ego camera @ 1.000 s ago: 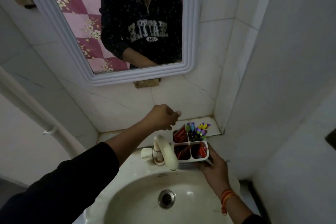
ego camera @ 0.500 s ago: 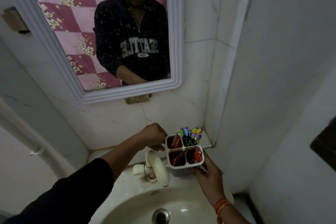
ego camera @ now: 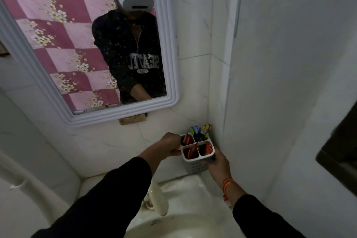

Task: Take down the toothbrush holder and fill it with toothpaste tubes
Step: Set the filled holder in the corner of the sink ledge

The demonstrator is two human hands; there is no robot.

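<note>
A white four-compartment toothbrush holder (ego camera: 197,166) is held up in the tiled corner above the basin. Three of its compartments hold red toothpaste tubes (ego camera: 193,151); the far right one holds several coloured toothbrushes (ego camera: 201,132). My left hand (ego camera: 171,145) grips the holder's left rim. My right hand (ego camera: 219,165) clasps its lower right side from beneath; a red-orange thread band circles that wrist.
A white faucet (ego camera: 159,197) rises over the white basin (ego camera: 185,224) below the holder. A white-framed mirror (ego camera: 166,44) hangs on the back wall, a small ledge (ego camera: 133,119) under it. The right wall (ego camera: 280,83) is close beside the holder. A pipe (ego camera: 23,177) runs down the left.
My left hand has come down from above the holder and taken hold of its left rim. Both hands have lifted the holder up and back towards the corner. The view has tilted upward.
</note>
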